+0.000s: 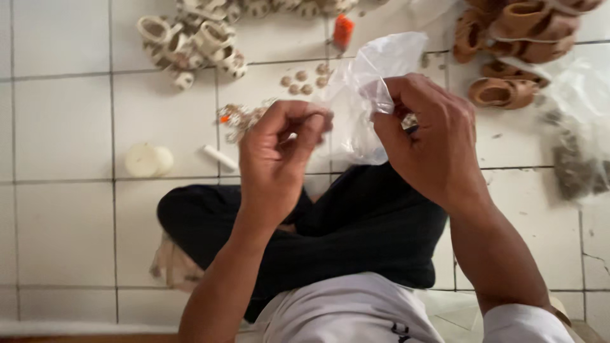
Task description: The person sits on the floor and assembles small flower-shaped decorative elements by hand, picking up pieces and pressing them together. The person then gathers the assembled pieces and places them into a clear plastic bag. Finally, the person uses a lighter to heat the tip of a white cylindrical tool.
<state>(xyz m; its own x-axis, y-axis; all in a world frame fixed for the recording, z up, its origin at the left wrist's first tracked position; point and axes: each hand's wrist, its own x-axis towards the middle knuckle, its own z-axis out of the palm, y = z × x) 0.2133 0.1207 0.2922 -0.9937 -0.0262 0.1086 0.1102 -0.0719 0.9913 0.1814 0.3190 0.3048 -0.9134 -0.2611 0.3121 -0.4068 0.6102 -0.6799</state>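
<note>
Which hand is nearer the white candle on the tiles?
Left. The left hand is raised just right of the white candle, with only a small white stick between them. The right hand is farther right, pinching the clear plastic bag.

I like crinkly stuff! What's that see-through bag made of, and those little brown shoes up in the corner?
The clear crumpled bag in the right hand looks like thin plastic: see-through, shiny, creased. The small tan-brown shoes look like soft leather or imitation leather, with a smooth, slightly glossy surface; the picture can't settle which.
</note>
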